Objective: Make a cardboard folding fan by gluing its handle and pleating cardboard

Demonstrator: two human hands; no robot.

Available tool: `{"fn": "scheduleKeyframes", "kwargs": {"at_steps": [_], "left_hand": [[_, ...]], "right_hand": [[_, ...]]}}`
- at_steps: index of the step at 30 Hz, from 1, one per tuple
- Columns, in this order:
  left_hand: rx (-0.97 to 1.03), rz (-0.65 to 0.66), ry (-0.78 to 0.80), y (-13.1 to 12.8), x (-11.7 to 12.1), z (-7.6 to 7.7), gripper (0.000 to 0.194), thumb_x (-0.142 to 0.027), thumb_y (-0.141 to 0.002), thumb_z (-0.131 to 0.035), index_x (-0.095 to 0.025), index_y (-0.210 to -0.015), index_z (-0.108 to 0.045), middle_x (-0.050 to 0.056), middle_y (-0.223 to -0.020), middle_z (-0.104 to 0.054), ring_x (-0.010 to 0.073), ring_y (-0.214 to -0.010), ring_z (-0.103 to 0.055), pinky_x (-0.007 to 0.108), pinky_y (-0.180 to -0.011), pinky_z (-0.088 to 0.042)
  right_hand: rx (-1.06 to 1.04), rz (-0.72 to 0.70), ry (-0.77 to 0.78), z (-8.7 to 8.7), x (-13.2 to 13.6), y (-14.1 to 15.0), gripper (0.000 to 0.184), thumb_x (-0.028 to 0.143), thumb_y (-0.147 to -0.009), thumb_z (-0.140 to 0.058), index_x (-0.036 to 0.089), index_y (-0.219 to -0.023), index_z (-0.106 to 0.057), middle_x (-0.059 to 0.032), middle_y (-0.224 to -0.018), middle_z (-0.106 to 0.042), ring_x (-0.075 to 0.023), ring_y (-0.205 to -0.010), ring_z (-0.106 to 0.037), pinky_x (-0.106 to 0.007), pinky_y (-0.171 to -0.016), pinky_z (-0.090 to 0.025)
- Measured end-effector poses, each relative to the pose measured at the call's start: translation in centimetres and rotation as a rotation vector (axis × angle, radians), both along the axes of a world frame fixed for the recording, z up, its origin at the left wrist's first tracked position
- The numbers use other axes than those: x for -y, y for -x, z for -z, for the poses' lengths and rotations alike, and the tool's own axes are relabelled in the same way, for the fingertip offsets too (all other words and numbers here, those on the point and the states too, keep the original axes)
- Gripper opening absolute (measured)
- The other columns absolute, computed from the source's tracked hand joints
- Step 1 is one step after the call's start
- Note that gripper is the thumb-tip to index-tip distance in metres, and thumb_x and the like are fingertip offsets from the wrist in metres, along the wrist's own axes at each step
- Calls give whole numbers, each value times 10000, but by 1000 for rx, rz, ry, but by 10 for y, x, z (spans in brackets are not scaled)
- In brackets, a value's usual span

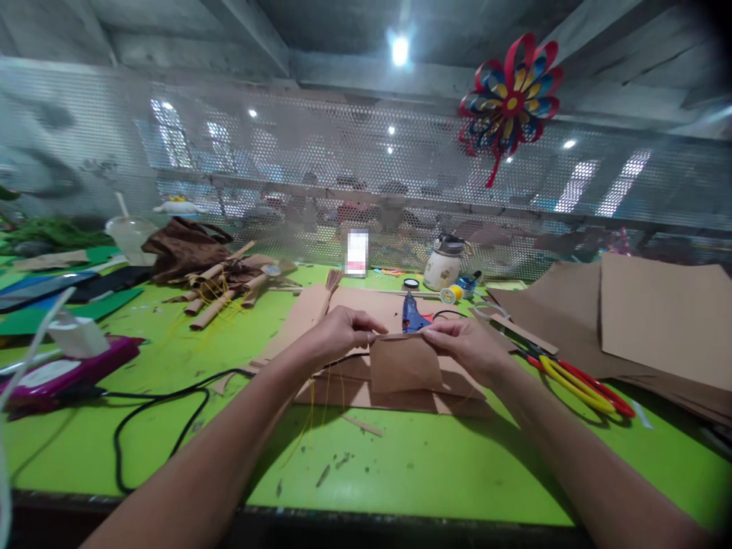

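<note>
A small piece of brown paper [406,366] is stretched between my two hands, its top edge folded or rolled. My left hand [343,334] pinches the upper left corner. The upper right corner is gripped between the thumb and fingers of my right hand [464,343]. Behind the paper a blue hot glue gun [410,311] rests on larger brown sheets [303,309]; its lower part is hidden. More layered brown paper [343,393] lies beneath the held piece, with thin yellow threads hanging near it.
Scissors with red and yellow handles [577,385] and stacked brown sheets [663,320] lie at right. A flask [444,263] and yellow thread spool [451,294] stand behind. Rolled paper tubes [214,305], a purple power strip [69,374] and a black cable [160,398] are at left.
</note>
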State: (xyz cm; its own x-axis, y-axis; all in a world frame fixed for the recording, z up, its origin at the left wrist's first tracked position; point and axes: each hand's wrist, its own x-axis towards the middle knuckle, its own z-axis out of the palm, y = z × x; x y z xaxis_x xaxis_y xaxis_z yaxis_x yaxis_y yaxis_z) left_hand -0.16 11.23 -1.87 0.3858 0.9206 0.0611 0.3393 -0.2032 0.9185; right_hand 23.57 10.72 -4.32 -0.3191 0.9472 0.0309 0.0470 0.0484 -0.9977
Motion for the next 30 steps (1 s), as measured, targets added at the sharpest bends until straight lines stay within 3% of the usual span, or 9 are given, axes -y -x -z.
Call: {"fn": "scheduleKeyframes", "kwargs": {"at_steps": [8,12,16,20,23,26,30], "left_hand": [[21,20,-69,-7,-5,18,195,-317,-689,-680,-123,-702,-692,26,-587,-634,132,-567,-549,256,-579,-418],[61,-21,-110,-12,-5,18,202,-317,-648,-720,-120,-675,-688,29,-614,-634,136,-600,-559,260,-604,-435],[84,-45,-290,-19,0,7,169,-294,-652,-727,-128,-677,-707,19,-657,-597,142,-656,-558,251,-609,-441],[-44,-53,-650,-25,4,-4,50,-172,-711,-679,-149,-692,-719,-3,-633,-528,115,-613,-505,221,-548,-389],[-132,25,-900,-27,5,-8,121,-102,-768,-615,-162,-785,-720,4,-675,-530,111,-627,-495,216,-559,-382],[-227,74,-1095,-30,8,-7,141,-133,-843,-552,-158,-844,-691,25,-729,-542,129,-676,-493,237,-598,-390],[-444,134,-1234,-32,17,13,232,-172,-916,-446,-145,-773,-627,52,-766,-546,154,-725,-479,274,-651,-406]], "right_hand": [[-7,36,-61,2,2,3,254,381,-635,-768,149,-721,-710,-2,-648,-632,-119,-633,-545,-297,-666,-442],[77,95,-135,-9,8,6,217,357,-665,-742,152,-728,-712,-19,-702,-650,-136,-678,-557,-310,-696,-447],[422,66,-462,-30,14,7,143,274,-754,-665,162,-806,-738,-41,-756,-659,-156,-714,-559,-301,-669,-434],[643,61,-987,-46,15,3,122,184,-817,-613,173,-813,-734,-46,-731,-603,-163,-711,-512,-293,-620,-403],[849,42,-1271,-52,16,-4,190,180,-894,-529,178,-858,-716,-67,-767,-575,-189,-759,-454,-320,-641,-384],[993,48,-1421,-47,22,-11,237,155,-927,-455,177,-903,-690,-81,-799,-575,-202,-772,-413,-346,-675,-382],[1044,57,-1496,-16,35,-17,245,115,-925,-424,144,-904,-667,-97,-798,-584,-210,-773,-405,-361,-685,-377]]}}
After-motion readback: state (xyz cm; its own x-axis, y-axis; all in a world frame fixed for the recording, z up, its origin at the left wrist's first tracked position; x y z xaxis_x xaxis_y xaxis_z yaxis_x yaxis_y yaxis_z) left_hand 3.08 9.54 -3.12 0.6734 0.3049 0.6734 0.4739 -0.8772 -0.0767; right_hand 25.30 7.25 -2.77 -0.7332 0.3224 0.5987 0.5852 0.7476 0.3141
